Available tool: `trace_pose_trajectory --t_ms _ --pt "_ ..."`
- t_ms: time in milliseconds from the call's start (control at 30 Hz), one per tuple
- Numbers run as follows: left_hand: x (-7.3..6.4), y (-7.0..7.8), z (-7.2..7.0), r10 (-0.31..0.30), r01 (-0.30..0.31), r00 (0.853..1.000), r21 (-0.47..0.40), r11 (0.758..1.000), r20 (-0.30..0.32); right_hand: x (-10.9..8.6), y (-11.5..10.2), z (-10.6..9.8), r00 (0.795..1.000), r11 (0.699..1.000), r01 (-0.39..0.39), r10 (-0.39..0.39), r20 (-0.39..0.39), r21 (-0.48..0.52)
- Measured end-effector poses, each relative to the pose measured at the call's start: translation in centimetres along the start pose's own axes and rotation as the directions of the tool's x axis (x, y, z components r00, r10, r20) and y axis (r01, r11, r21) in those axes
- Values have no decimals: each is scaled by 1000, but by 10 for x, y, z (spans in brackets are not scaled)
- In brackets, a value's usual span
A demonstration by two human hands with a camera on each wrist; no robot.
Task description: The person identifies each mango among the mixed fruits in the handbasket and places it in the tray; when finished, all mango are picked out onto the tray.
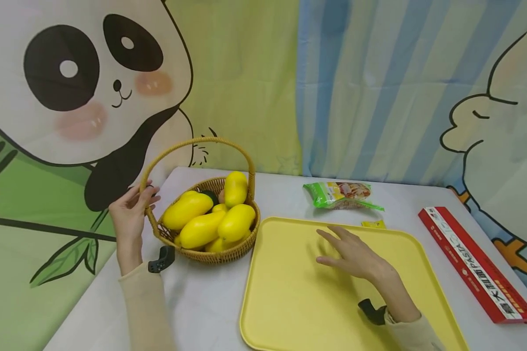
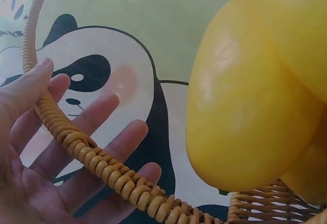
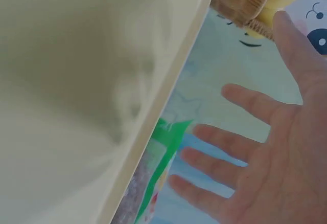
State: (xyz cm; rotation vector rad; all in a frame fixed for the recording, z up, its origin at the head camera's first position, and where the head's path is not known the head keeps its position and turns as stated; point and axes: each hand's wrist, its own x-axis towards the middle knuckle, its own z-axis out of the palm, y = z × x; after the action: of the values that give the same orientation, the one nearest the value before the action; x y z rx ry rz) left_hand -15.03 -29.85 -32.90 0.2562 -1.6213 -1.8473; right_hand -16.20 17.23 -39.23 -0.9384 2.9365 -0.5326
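Observation:
A wicker basket [image 1: 228,256] with a tall arched handle [image 1: 193,141] stands on the white table to the left. Several smooth yellow fruits [image 1: 202,228], which look like mangoes, fill it, with a dark round thing [image 1: 210,196] partly hidden among them. My left hand [image 1: 131,217] is at the handle's left side. In the left wrist view the thumb overlaps the handle, and the loosely spread fingers [image 2: 125,139] lie behind it. Over the yellow tray [image 1: 298,292] hovers my right hand [image 1: 355,256], fingers spread and holding nothing.
Behind the tray lies a green-and-clear food bag [image 1: 344,194], with a small yellow packet [image 1: 373,224] by the tray's back rim. A long red pasta box [image 1: 476,268] rests on the right. Cartoon-printed curtains [image 1: 246,87] hang behind the table.

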Motion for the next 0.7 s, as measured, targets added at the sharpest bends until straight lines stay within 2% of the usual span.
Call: trace_pose_trajectory --t_ms 100,233,433,700 --pt "-2 0 1 -21 21 1000 20 1000 -6 7 -11 -1 999 999 45 -45 -31 5" --pt "-3 -2 2 -19 19 1000 42 999 0 20 -28 -5 988 991 131 -133 -83 -26" --pt "-3 1 3 -13 13 1000 39 999 -2 43 -51 -15 952 961 264 -273 -137 -82" --pt "-1 4 2 -35 35 999 26 999 -11 74 -77 -12 913 918 379 -392 -112 -119"
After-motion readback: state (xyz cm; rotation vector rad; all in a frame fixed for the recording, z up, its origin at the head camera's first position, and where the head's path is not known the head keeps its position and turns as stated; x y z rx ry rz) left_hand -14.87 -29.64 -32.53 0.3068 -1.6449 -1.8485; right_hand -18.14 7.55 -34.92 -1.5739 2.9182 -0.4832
